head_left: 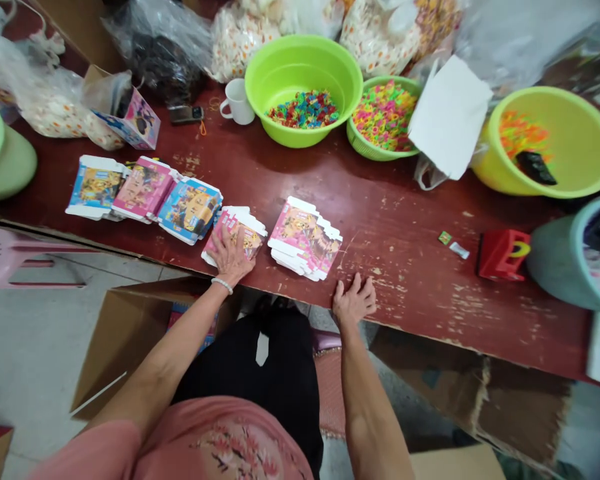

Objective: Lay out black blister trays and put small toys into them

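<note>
Seen from above, a person in a pink top sits at a worn dark-red bench (410, 220). The left hand (231, 257) lies flat, palm down with its grip open, pressing on a small stack of flattened pink cartons (247, 233) near the bench's front edge. The right hand (354, 301) rests at about four o'clock from it, fingers spread and empty on the bare wood at the bench's edge. Between the two hands, just beside the pressed stack at its three o'clock, sits a second stack of pink flattened cartons (305, 239). At nine o'clock from the left hand a row of blue and pink carton stacks (145, 190) fans out along the bench. At twelve o'clock stands a big green basin (304, 67) of mixed-colour small pieces, with a white mug (239, 101) touching its left side and a smaller green basket (384, 117) of pink and yellow pieces on its right. At two o'clock lies a yellow-green basin (570, 143); a red toy piece (503, 253) lies at three o'clock.
</note>
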Demonstrator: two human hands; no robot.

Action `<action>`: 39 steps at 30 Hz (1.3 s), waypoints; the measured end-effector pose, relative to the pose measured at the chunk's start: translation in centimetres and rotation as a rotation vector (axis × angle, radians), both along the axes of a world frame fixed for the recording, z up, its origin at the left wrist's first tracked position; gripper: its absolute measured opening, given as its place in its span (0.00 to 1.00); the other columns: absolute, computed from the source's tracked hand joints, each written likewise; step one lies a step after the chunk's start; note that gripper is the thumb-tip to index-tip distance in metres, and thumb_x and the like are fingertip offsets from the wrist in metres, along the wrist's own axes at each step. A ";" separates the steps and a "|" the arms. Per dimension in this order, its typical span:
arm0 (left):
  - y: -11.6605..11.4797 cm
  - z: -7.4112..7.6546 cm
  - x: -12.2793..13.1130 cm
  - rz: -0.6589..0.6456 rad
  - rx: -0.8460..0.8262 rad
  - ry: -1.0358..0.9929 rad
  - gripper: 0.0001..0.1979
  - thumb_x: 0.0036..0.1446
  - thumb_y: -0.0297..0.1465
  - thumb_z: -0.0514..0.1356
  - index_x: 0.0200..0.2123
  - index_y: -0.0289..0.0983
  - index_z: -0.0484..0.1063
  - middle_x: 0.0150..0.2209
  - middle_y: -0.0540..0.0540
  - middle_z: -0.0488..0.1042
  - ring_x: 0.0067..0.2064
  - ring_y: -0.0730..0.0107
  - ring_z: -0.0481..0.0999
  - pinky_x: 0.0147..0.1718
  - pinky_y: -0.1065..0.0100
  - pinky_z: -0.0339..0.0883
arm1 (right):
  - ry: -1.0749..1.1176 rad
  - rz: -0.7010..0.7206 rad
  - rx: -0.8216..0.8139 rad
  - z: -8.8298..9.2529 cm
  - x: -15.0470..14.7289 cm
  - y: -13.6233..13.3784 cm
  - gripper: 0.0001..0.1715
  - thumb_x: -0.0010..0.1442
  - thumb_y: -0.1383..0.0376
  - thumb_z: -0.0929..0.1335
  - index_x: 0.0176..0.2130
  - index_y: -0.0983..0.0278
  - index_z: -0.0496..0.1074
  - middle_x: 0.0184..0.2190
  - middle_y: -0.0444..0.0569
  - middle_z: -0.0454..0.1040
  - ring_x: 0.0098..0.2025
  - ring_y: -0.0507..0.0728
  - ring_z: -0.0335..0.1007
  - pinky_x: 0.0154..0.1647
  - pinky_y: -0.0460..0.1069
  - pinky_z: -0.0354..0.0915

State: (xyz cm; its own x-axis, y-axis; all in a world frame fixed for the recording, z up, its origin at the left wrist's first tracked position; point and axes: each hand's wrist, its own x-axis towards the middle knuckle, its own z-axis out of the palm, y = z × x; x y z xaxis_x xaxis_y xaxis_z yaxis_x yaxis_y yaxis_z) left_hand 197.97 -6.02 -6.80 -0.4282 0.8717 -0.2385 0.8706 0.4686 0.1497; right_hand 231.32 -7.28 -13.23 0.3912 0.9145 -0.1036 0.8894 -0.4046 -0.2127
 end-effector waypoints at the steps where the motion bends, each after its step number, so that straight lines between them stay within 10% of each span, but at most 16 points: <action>1: 0.1 0.1 -0.1 0.008 -0.011 -0.003 0.55 0.53 0.42 0.71 0.78 0.43 0.48 0.78 0.28 0.36 0.76 0.18 0.35 0.63 0.19 0.43 | -0.073 0.028 -0.017 -0.4 0.2 -0.2 0.38 0.70 0.49 0.62 0.72 0.59 0.61 0.76 0.61 0.52 0.74 0.73 0.47 0.67 0.74 0.52; 8: 0.3 1.7 0.1 -0.038 -0.012 -0.015 0.56 0.50 0.40 0.73 0.77 0.38 0.50 0.78 0.26 0.36 0.77 0.22 0.31 0.66 0.20 0.29 | -0.135 0.030 -0.045 -1.6 0.5 -0.3 0.38 0.70 0.47 0.62 0.73 0.58 0.61 0.76 0.59 0.52 0.74 0.72 0.48 0.68 0.72 0.51; 15: 5.4 3.0 6.6 -0.267 0.217 -0.295 0.52 0.56 0.41 0.69 0.75 0.27 0.49 0.77 0.21 0.40 0.78 0.34 0.34 0.74 0.42 0.37 | -0.103 0.030 -0.068 -1.5 0.7 -0.4 0.39 0.70 0.48 0.61 0.73 0.59 0.61 0.77 0.60 0.50 0.74 0.73 0.47 0.67 0.73 0.50; 21: 11.5 1.1 11.6 0.015 0.016 -0.394 0.65 0.50 0.50 0.74 0.76 0.26 0.42 0.73 0.16 0.48 0.73 0.25 0.52 0.69 0.41 0.49 | -0.128 0.068 -0.083 -1.0 1.0 -0.9 0.40 0.70 0.48 0.60 0.73 0.63 0.61 0.76 0.65 0.51 0.74 0.74 0.46 0.65 0.74 0.52; 27: 10.7 0.3 13.4 0.165 -0.084 -0.489 0.70 0.40 0.46 0.80 0.76 0.29 0.44 0.66 0.21 0.61 0.66 0.27 0.63 0.63 0.42 0.60 | -0.069 0.422 -0.106 -1.3 2.1 0.5 0.42 0.70 0.45 0.58 0.72 0.64 0.62 0.76 0.64 0.52 0.75 0.75 0.43 0.67 0.75 0.49; 32: 9.8 -0.4 13.6 0.294 0.026 -0.741 0.59 0.38 0.35 0.81 0.71 0.35 0.58 0.66 0.30 0.68 0.67 0.40 0.69 0.64 0.51 0.65 | 0.060 0.725 -0.008 -2.1 2.0 3.5 0.52 0.69 0.41 0.57 0.74 0.74 0.54 0.74 0.69 0.56 0.75 0.74 0.44 0.69 0.74 0.45; 39: 9.1 0.6 15.2 0.595 0.035 -1.228 0.44 0.31 0.33 0.82 0.55 0.37 0.75 0.47 0.43 0.83 0.45 0.55 0.84 0.43 0.59 0.79 | 0.272 0.987 -0.038 -1.7 4.5 5.1 0.45 0.70 0.42 0.57 0.65 0.75 0.69 0.70 0.70 0.63 0.74 0.75 0.48 0.68 0.72 0.43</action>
State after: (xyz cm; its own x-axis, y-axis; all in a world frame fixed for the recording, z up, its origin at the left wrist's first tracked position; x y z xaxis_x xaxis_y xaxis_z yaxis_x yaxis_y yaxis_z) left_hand 213.16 3.10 -6.19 -0.2672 0.6449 -0.7160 -0.1609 0.7028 0.6930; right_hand 235.78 -2.14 -14.96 -0.5751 0.8103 -0.1125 0.7533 0.4708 -0.4593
